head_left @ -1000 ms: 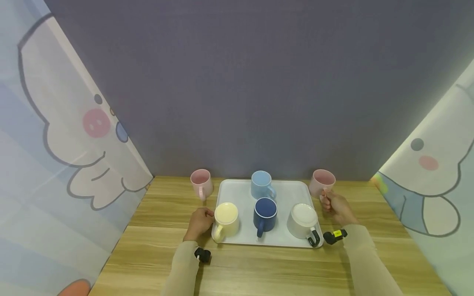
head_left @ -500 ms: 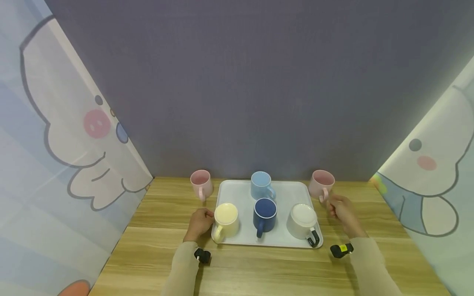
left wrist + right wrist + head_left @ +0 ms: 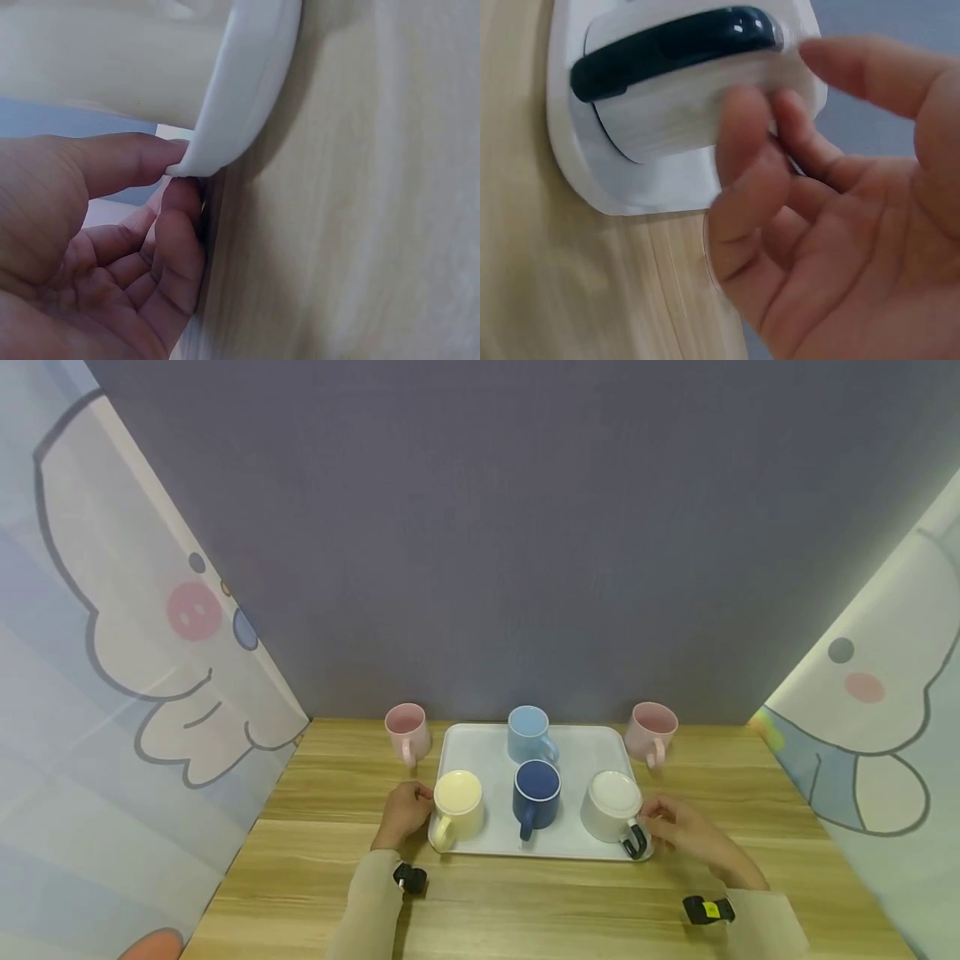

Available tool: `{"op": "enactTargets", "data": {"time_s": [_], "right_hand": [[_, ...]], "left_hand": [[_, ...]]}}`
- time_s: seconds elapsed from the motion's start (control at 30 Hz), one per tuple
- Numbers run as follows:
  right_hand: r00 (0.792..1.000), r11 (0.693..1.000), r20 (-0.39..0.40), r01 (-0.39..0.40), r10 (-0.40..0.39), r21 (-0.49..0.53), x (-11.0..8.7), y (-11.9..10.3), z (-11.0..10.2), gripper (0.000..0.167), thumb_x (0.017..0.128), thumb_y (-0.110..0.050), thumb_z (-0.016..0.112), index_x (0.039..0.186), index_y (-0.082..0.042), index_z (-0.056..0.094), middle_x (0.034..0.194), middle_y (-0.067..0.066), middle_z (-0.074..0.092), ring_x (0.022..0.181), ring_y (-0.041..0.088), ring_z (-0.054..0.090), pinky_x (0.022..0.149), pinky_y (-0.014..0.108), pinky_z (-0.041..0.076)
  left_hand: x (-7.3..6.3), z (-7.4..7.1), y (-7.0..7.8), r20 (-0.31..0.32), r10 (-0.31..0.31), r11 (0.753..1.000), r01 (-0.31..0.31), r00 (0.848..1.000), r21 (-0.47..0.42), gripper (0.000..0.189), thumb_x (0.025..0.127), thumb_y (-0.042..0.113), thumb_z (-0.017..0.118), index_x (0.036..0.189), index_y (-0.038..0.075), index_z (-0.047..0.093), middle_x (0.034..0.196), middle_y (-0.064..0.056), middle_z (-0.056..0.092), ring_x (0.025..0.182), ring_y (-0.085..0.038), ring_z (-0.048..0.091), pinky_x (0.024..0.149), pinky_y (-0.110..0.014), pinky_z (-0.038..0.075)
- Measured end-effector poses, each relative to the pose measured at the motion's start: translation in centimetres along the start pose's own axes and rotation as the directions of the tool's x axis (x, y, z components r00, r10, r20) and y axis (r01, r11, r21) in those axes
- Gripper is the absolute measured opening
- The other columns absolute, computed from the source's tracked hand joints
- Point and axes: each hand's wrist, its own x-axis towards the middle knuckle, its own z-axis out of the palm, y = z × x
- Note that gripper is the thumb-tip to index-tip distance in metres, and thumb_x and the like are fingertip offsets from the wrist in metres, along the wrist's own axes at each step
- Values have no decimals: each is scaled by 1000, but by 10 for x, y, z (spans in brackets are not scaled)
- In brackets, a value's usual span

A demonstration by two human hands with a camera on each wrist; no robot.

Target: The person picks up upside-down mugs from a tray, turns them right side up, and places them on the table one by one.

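My left hand [image 3: 405,814] pinches the left rim of a white tray [image 3: 480,745]. Close-up in the left wrist view, the thumb lies over the tray's lip [image 3: 244,97] and the curled fingers sit under it. On the right side my right hand [image 3: 693,835] is beside a white mug [image 3: 611,810] with a black handle. The right wrist view shows that hand's thumb and fingers apart [image 3: 855,195], close to the black handle [image 3: 675,49]; whether they touch the mug or rim is unclear. A yellow mug [image 3: 459,806], a dark blue mug [image 3: 536,797] and a light blue mug [image 3: 527,739] stand on the tray.
One pink mug [image 3: 408,733] stands on the wooden table [image 3: 540,910] left of the tray, another pink mug [image 3: 651,733] right of it. A grey panel [image 3: 495,543] rises behind, with printed curtains [image 3: 142,660] at both sides.
My right hand has let go of the right pink mug's handle and come down toward the tray's right edge. The left hand and the mugs have stayed in place.
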Motion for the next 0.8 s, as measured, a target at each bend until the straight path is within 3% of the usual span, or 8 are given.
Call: {"op": "enactTargets", "data": {"time_s": [0.2,0.33,0.47,0.63,0.8], "right_hand": [[994,997,111,1,-10,76,1,3,12,34,107,-26,53,107,7,61,86,5,65,70,11,59,58,25,48],[990,989,132,33,-52,144,4,5,20,43,111,-26,43,107,13,60,89,4,68,65,4,54,55,20,44],[994,985,83,61,-75,159,6,3,28,42,112,-24,41,106,15,58,84,4,66,59,2,46,51,18,39],[999,991,-33,10,-5,137,8,-2,37,41,111,-26,43,101,10,60,79,3,61,56,3,39,50,21,38],[984,992,-172,-30,52,125,13,-4,48,40,110,-27,45,94,5,62,75,2,56,58,5,37,55,25,35]], "left_hand": [[0,-1,1,-13,9,1000,-9,1000,2,5,86,8,71,86,3,71,81,-8,69,74,-19,60,63,-29,48],[-2,-1,3,-22,10,1000,-10,1000,10,5,85,9,71,86,4,71,81,-7,69,75,-19,60,65,-30,48],[-4,-1,4,-26,2,1000,-2,1000,8,5,85,8,71,86,4,71,80,-6,68,74,-18,60,65,-29,48],[-4,0,4,-17,-6,1000,6,1000,-6,5,85,8,72,87,3,71,78,-6,66,73,-17,58,63,-28,46],[-3,1,3,-20,-4,1000,4,1000,-4,5,84,8,72,86,4,71,78,-5,65,72,-17,58,62,-28,46]]}}
